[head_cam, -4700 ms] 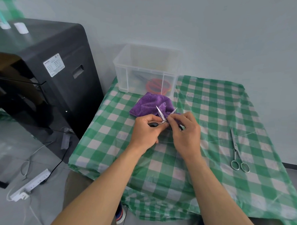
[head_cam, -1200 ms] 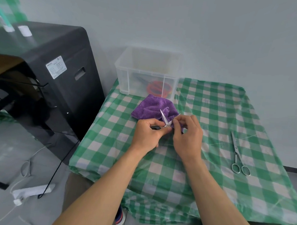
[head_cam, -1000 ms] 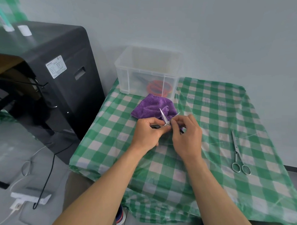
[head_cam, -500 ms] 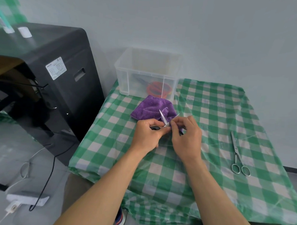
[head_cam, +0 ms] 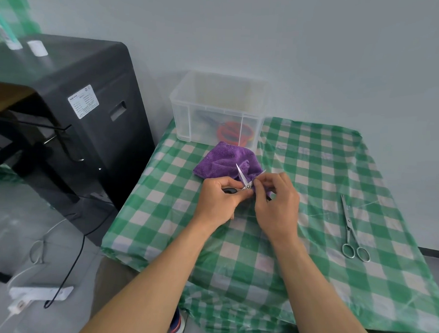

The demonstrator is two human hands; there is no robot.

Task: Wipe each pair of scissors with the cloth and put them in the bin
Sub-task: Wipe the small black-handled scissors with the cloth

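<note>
1. Your left hand (head_cam: 217, 199) keeps a closed grip on the small black-handled steel scissors (head_cam: 240, 173), blades splayed, tips pointing away toward the clear plastic bin (head_cam: 182, 122).
2. Your right hand (head_cam: 278, 206) pinches the purple microfibre cloth (head_cam: 223, 161) against one blade.

Handles of held scissors (head_cam: 242, 176) hidden — bin (head_cam: 182, 119) contents hazy.

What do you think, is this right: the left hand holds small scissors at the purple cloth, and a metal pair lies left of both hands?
No: the head view shows the metal pair lying right of the right hand, not left. The left hand does hold small scissors at the purple cloth.
</note>
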